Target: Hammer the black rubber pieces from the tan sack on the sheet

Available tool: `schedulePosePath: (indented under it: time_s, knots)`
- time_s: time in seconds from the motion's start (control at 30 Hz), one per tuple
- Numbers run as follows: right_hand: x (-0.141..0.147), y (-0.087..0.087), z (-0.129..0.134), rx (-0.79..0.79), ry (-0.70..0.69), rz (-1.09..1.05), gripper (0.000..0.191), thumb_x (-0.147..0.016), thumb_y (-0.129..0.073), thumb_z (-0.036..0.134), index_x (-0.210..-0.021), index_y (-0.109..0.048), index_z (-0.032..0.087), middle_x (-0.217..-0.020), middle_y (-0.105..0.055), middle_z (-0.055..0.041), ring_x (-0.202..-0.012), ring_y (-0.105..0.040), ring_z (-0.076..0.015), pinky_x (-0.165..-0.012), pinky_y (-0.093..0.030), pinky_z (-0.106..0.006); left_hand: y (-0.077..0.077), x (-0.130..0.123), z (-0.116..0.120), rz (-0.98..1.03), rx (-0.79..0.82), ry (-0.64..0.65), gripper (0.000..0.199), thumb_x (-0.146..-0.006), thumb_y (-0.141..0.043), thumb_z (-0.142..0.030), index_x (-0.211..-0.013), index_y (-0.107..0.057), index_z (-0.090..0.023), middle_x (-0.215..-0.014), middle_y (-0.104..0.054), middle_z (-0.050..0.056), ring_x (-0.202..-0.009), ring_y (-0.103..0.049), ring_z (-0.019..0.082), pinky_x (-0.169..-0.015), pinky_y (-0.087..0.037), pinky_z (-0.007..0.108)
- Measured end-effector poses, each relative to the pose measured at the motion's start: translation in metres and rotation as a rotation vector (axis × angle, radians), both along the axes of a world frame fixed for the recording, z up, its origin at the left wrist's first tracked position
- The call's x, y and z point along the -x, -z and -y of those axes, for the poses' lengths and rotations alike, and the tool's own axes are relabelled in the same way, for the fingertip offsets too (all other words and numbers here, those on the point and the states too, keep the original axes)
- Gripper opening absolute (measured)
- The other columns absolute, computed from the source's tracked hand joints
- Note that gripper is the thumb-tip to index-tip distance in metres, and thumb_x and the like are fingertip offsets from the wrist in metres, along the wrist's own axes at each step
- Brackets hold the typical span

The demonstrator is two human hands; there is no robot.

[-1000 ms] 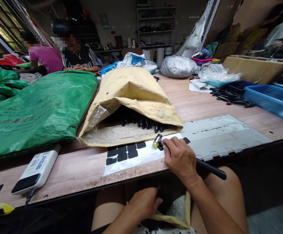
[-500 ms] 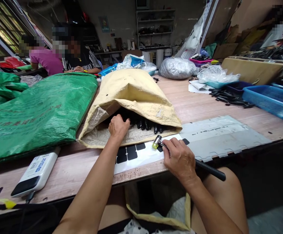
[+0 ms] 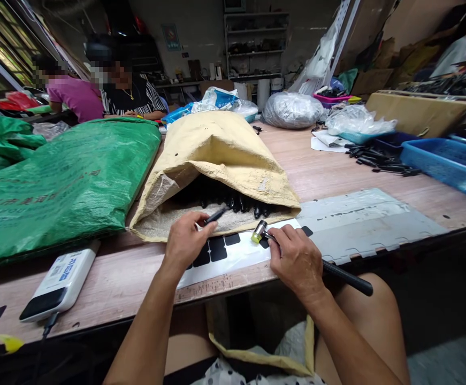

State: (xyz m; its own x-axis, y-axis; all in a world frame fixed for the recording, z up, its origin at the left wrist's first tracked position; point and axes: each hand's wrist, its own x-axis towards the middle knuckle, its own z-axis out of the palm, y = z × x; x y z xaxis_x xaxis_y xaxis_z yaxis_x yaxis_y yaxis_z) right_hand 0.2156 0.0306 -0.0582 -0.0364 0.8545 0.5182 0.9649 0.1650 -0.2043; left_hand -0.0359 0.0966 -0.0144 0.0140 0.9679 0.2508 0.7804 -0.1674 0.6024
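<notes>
My left hand (image 3: pixel 188 238) is closed on a slim black stick-like part (image 3: pixel 216 215), just in front of the mouth of a yellow woven sack (image 3: pixel 220 141). Several similar black parts (image 3: pixel 241 203) lie inside the sack's opening. In my right hand (image 3: pixel 297 259) is a small mallet (image 3: pixel 259 231) with a metal head and a yellow-green face; its black handle runs back to the right over my knee. Below both hands lies a white sheet (image 3: pixel 241 262) bearing black rounded squares (image 3: pixel 218 249), partly covered by my left hand.
A green woven sack (image 3: pixel 64 187) fills the left side, with a white power bank (image 3: pixel 62 280) in front. At right are a grey board (image 3: pixel 369 224), loose black parts (image 3: pixel 381 160) and a blue tray (image 3: pixel 449 163). Two people (image 3: pixel 132 101) sit at the back left; another stands far right.
My left hand has come out of the yellow sack toward me, now with a black part between its fingers. The right hand and mallet have stayed nearly still.
</notes>
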Motion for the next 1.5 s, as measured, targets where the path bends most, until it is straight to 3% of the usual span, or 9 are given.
schedulePosePath:
  time_s: [0.1, 0.23, 0.43, 0.57, 0.73, 0.87, 1.2, 1.5]
  knots:
    - [0.0, 0.0, 0.0, -0.016, -0.004, 0.004, 0.019, -0.091, -0.057, 0.023, -0.108, -0.066, 0.023, -0.094, -0.063, -0.0055, -0.092, -0.051, -0.0224, -0.077, -0.035, -0.034, 0.01, -0.01, 0.026, 0.095, 0.014, 0.196, 0.018, -0.082, -0.072, -0.035, -0.095, -0.074, -0.023, -0.086, -0.068, 0.001, -0.076, -0.06, 0.017, -0.07, -0.045, 0.029]
    - [0.0, 0.001, 0.0, -0.027, -0.003, 0.011, 0.02, -0.091, -0.056, 0.022, -0.108, -0.067, 0.023, -0.094, -0.064, -0.0053, -0.091, -0.052, -0.0221, -0.077, -0.036, -0.034, 0.023, -0.022, 0.038, 0.086, 0.049, 0.274, 0.015, -0.082, -0.074, -0.029, -0.096, -0.075, -0.023, -0.086, -0.065, 0.001, -0.079, -0.059, 0.017, -0.072, -0.044, 0.029]
    - [-0.006, -0.001, -0.004, -0.009, -0.039, -0.026, 0.017, -0.094, -0.056, 0.022, -0.107, -0.068, 0.023, -0.095, -0.066, -0.0043, -0.093, -0.056, -0.0217, -0.081, -0.041, -0.033, 0.029, -0.022, 0.036, 0.097, 0.077, 0.264, 0.016, -0.081, -0.076, -0.03, -0.095, -0.076, -0.024, -0.085, -0.063, 0.0, -0.072, -0.056, 0.016, -0.068, -0.042, 0.029]
    - [-0.007, -0.013, -0.005, -0.055, -0.046, -0.164, 0.023, -0.098, -0.051, 0.025, -0.114, -0.067, 0.023, -0.102, -0.069, -0.0049, -0.098, -0.062, -0.0213, -0.085, -0.046, -0.032, 0.028, -0.022, 0.036, 0.1, 0.086, 0.261, 0.015, -0.08, -0.076, -0.029, -0.094, -0.075, -0.024, -0.086, -0.063, 0.0, -0.073, -0.056, 0.016, -0.069, -0.041, 0.028]
    - [0.008, -0.031, 0.002, -0.019, -0.267, -0.428, 0.025, -0.099, -0.05, 0.027, -0.116, -0.067, 0.024, -0.106, -0.071, -0.0063, -0.099, -0.066, -0.02, -0.087, -0.051, -0.032, 0.029, -0.022, 0.036, 0.111, 0.07, 0.27, 0.015, -0.079, -0.076, -0.028, -0.094, -0.074, -0.023, -0.084, -0.063, -0.001, -0.074, -0.056, 0.016, -0.069, -0.041, 0.028]
    - [0.023, -0.034, 0.007, 0.054, -0.389, -0.434, 0.027, -0.097, -0.051, 0.021, -0.118, -0.068, 0.024, -0.104, -0.072, -0.0054, -0.094, -0.067, -0.0182, -0.086, -0.052, -0.031, 0.03, -0.022, 0.035, 0.139, 0.063, 0.274, 0.016, -0.078, -0.076, -0.024, -0.093, -0.073, -0.023, -0.086, -0.064, -0.001, -0.076, -0.057, 0.016, -0.07, -0.042, 0.028]
    - [0.037, -0.029, 0.015, 0.08, -0.398, -0.315, 0.03, -0.099, -0.048, 0.019, -0.123, -0.066, 0.024, -0.095, -0.068, -0.0042, -0.088, -0.065, -0.0167, -0.082, -0.051, -0.028, 0.032, -0.023, 0.033, 0.185, 0.101, 0.243, 0.011, -0.076, -0.078, -0.025, -0.08, -0.068, -0.021, -0.08, -0.061, -0.003, -0.075, -0.055, 0.015, -0.069, -0.04, 0.027]
    - [0.023, -0.032, 0.015, 0.026, -0.328, -0.376, 0.029, -0.098, -0.05, 0.021, -0.123, -0.066, 0.025, -0.101, -0.069, -0.0041, -0.094, -0.065, -0.0177, -0.086, -0.05, -0.03, 0.033, -0.023, 0.033, 0.187, 0.106, 0.237, 0.011, -0.076, -0.075, -0.025, -0.085, -0.072, -0.023, -0.084, -0.065, -0.001, -0.078, -0.058, 0.016, -0.071, -0.041, 0.028]
